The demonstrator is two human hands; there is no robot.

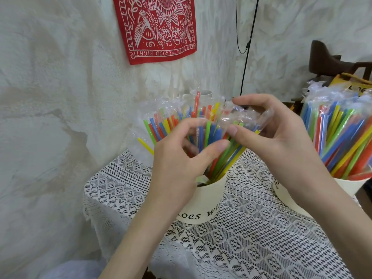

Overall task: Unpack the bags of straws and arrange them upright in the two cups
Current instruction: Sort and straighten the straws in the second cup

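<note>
Individually wrapped straws point(161, 127) in red, blue, green and yellow fan out of a cream lettered cup point(203, 204) on the lace-covered table, while a second cup point(285, 195), similarly packed, stands at right.

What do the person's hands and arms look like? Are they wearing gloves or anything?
No gloves. The left hand and the right hand are both bare, and both forearms are bare as far as the bottom edge of the picture, with no sleeves in view. No rings, watch or bracelets show. The fingernails look short and plain.
</note>
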